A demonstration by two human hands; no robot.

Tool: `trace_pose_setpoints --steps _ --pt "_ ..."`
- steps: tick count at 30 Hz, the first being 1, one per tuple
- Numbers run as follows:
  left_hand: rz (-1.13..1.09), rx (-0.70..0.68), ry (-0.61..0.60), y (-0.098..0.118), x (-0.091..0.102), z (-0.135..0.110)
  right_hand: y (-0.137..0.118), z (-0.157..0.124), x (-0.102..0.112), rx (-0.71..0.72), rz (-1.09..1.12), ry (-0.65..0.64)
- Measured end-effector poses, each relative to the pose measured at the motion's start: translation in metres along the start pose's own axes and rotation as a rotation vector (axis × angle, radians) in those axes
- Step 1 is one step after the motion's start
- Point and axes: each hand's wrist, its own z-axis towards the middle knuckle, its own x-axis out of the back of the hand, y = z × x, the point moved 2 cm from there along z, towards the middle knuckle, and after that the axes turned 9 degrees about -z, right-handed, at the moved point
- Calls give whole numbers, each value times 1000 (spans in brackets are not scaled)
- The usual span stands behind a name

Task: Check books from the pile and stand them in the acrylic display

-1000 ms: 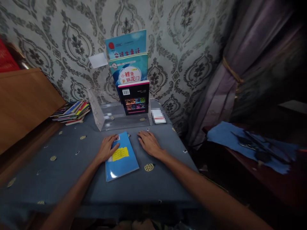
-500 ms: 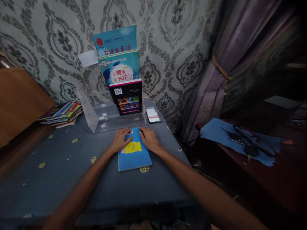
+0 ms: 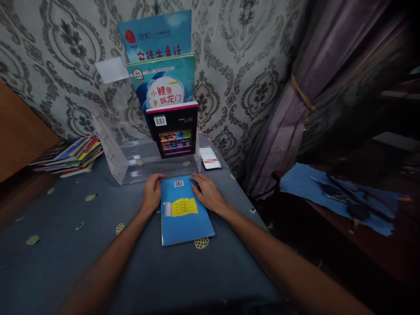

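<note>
A blue book (image 3: 183, 229) with a yellow patch and a barcode lies flat on the cloth-covered table. At its far left corner, my left hand (image 3: 152, 192) curls along the edge, fingertips by the top corner. My right hand (image 3: 208, 192) grips the far right corner, its thumb over the cover and its fingers along the edge. Just beyond stands a clear acrylic book rack (image 3: 113, 153). In it a black book (image 3: 175, 131) leans in front of a teal book (image 3: 164, 83) and a taller blue book (image 3: 155, 37).
A stack of thin books (image 3: 70, 155) lies at the left beside a brown wooden panel (image 3: 22, 131). Right of the rack is a phone-like item (image 3: 210, 158), partly blurred out. A dark red surface (image 3: 370, 249) at the right holds a blue cloth (image 3: 295, 181) with glasses and keys.
My left hand has slid off the cover to the book's left edge, uncovering the barcode. My right hand stays at the right edge. The view has come closer.
</note>
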Motion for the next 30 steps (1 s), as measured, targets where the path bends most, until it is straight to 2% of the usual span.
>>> trace_pose_setpoints --steps 3,8,14,23,30 --pt "-8 33 23 -1 6 1 1 0 -1 3 17 3" --pt "70 -50 20 5 9 -1 1 -1 0 58 61 2" --pt "205 -155 -78 9 5 -4 0 -1 1 40 49 -38" --pt "437 -191 -218 19 2 -6 -3 -2 3 37 21 -44" --pt "485 -250 -336 32 -5 -7 -4 -1 2 27 17 -49"
